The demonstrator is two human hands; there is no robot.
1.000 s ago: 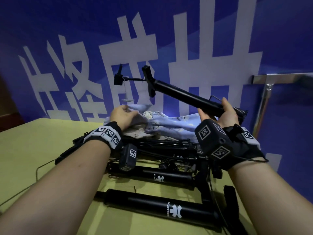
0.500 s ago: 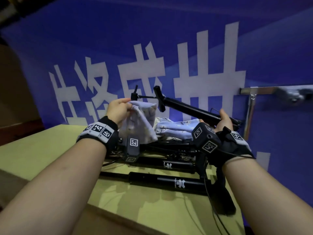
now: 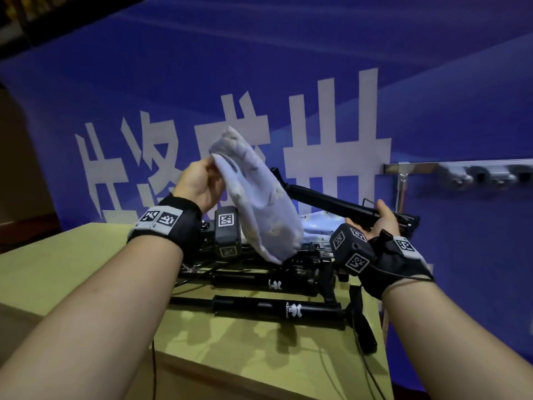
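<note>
My left hand [image 3: 200, 183] grips a pale printed cloth [image 3: 261, 206] by its upper edge and holds it up above the table; the cloth hangs down and to the right. My right hand [image 3: 377, 219] is curled round the lower end of a black telescopic pole [image 3: 326, 201] that slants up to the left behind the cloth, which hides its upper end. Both wrists wear black bands with square marker tags.
Several black poles [image 3: 288, 308] and stand parts lie piled on the yellow-green table [image 3: 57, 261], near its right edge. More pale fabric [image 3: 320, 223] lies behind the pile. A blue banner with white characters [image 3: 331, 125] hangs behind. A metal rail [image 3: 418, 168] stands at right.
My left hand has lifted the cloth from the pile up in front of the pole's upper end. My right hand keeps holding the pole. The camera has tilted and pulled back.
</note>
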